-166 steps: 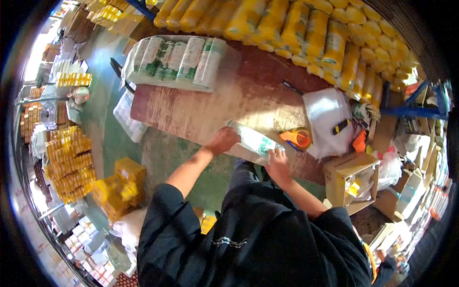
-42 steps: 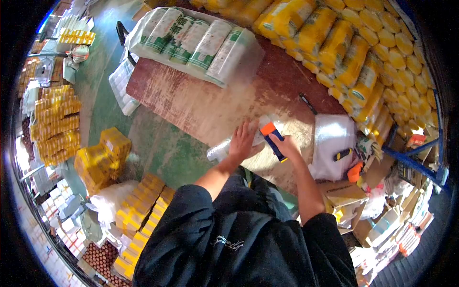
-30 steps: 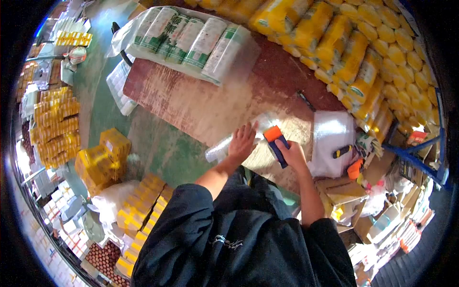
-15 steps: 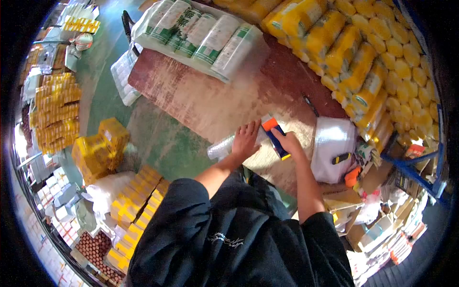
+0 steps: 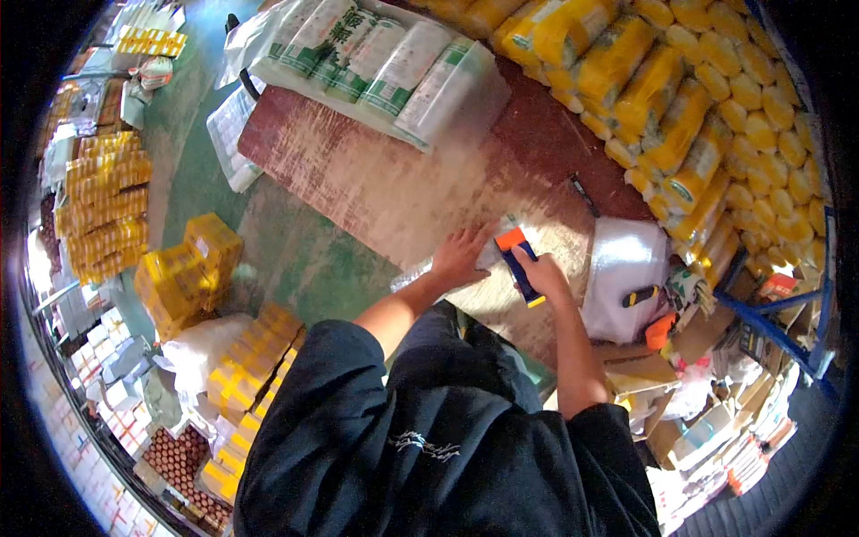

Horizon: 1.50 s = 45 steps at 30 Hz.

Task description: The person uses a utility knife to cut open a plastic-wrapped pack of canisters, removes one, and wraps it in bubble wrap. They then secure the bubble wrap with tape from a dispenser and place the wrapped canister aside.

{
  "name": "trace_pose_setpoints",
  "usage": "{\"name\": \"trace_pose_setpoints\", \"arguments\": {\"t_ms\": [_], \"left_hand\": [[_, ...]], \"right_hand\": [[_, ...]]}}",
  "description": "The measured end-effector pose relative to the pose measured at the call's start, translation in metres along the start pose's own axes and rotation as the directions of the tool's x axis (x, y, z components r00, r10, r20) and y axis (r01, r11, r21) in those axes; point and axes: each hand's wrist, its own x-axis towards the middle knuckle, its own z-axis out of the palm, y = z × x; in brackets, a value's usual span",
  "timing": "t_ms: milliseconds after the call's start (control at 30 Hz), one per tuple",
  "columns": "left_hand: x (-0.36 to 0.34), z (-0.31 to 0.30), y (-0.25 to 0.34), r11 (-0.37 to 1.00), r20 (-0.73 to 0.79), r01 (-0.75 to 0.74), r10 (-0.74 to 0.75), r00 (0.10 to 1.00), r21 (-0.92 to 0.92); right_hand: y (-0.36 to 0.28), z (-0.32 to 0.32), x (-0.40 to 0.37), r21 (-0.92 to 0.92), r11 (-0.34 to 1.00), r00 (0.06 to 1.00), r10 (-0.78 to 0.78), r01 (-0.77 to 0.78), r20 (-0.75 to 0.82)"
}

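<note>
My left hand (image 5: 460, 258) lies palm down with its fingers stretched out, on a clear plastic-wrapped item (image 5: 413, 274) at the near edge of the worn table (image 5: 358, 170). Most of that item is covered by the hand and forearm. In my right hand (image 5: 544, 274) is an orange and dark blue tape dispenser (image 5: 526, 271) with a yellow end, its orange head pointing away from me. The dispenser is just right of the left hand, close over the tabletop.
A plastic-wrapped pack of green and white rolls (image 5: 380, 67) lies across the table's far end. Yellow packs (image 5: 658, 98) are piled along the right. Beside my right forearm, a yellow and black cutter (image 5: 639, 296) rests on a stack of clear bags (image 5: 622, 259). Yellow-taped cartons (image 5: 188, 273) stand left.
My left fingers have spread and flattened over the clear item. The tape dispenser has shifted slightly right and nearer to me. White plastic now shows beyond the far pack's left end.
</note>
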Motion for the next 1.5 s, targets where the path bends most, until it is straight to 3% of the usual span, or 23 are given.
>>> {"name": "trace_pose_setpoints", "arguments": {"t_ms": [67,100,267,367,467,567,667,733,767,867,1000,1100,1133,1200,1233,1300,1333,1433,1500], "left_hand": [[-0.001,-0.007,0.009,1.000,0.053,0.017,-0.016,0.998,-0.021],[-0.002,-0.005,0.009,0.999,0.050,0.019,-0.017,0.999,-0.046],[0.009,-0.014,-0.009,0.974,0.079,-0.015,0.034,0.996,-0.224],[0.011,-0.024,0.001,0.999,0.247,-0.023,0.029,0.968,-0.023],[0.011,-0.023,0.002,0.998,0.181,-0.031,0.042,0.983,-0.062],[0.020,-0.003,-0.029,0.975,0.163,-0.031,0.069,0.984,-0.222],[0.035,0.001,-0.051,0.892,0.104,-0.128,0.190,0.976,-0.433],[0.028,-0.029,-0.023,0.995,0.077,-0.097,0.098,0.992,-0.005],[0.023,-0.037,-0.007,0.975,0.049,-0.069,0.060,0.997,0.213],[0.001,-0.008,0.025,0.951,-0.185,0.205,-0.164,0.969,0.230],[0.013,-0.014,0.015,0.988,-0.087,0.137,-0.130,0.988,0.075],[0.023,0.020,-0.036,0.999,0.123,-0.041,0.042,0.991,-0.010],[0.020,0.015,-0.019,0.995,0.048,0.058,-0.061,0.997,0.076],[0.004,0.019,0.034,0.941,-0.129,0.261,-0.238,0.963,0.214],[0.002,0.021,0.042,0.939,-0.153,0.253,-0.221,0.963,0.235],[0.008,0.044,0.021,0.935,-0.120,0.253,-0.229,0.966,0.248],[0.015,0.043,0.020,0.934,-0.109,0.255,-0.234,0.966,0.252],[0.037,-0.002,0.008,0.948,0.309,0.313,-0.282,0.908,-0.055],[0.023,0.008,0.023,0.949,0.043,0.303,-0.307,0.951,0.085]], "right_hand": [[-0.004,0.011,0.009,-0.147,0.988,0.994,0.026,-0.041,-0.102],[-0.033,-0.004,-0.010,-0.014,0.995,0.995,0.095,-0.095,0.006],[-0.019,-0.006,-0.006,0.072,0.997,0.999,0.016,-0.018,0.032],[0.015,0.002,0.006,0.003,0.998,0.998,-0.055,0.055,0.016],[-0.009,-0.012,-0.017,-0.032,0.995,0.995,-0.096,0.096,-0.006],[0.018,0.009,0.002,0.055,0.993,0.995,-0.102,0.103,-0.016],[0.007,0.005,-0.004,0.078,0.993,0.995,-0.092,0.093,-0.027],[0.003,0.007,-0.004,0.097,0.992,0.996,-0.078,0.082,-0.048],[-0.006,0.006,-0.009,0.131,0.989,0.997,-0.062,0.068,-0.050],[-0.014,0.008,-0.001,0.131,0.990,0.998,-0.038,0.044,-0.045],[0.004,0.008,-0.005,0.140,0.988,0.997,-0.057,0.062,-0.042],[0.000,0.008,-0.017,0.313,0.946,0.996,-0.084,0.080,-0.002],[-0.002,0.008,-0.021,0.387,0.918,0.996,-0.091,0.081,0.008],[0.007,0.022,-0.007,0.263,0.964,0.997,-0.027,0.046,-0.074],[0.006,0.022,-0.006,0.193,0.981,0.995,-0.012,0.031,-0.099],[0.014,0.027,-0.007,0.020,1.000,0.982,-0.006,0.010,-0.187],[0.015,0.023,-0.014,0.128,0.992,0.994,0.028,-0.015,-0.104],[0.006,0.012,-0.033,0.100,0.995,0.990,0.016,-0.002,-0.137],[0.005,0.014,-0.023,0.086,0.996,0.992,0.041,-0.031,-0.117]]}}
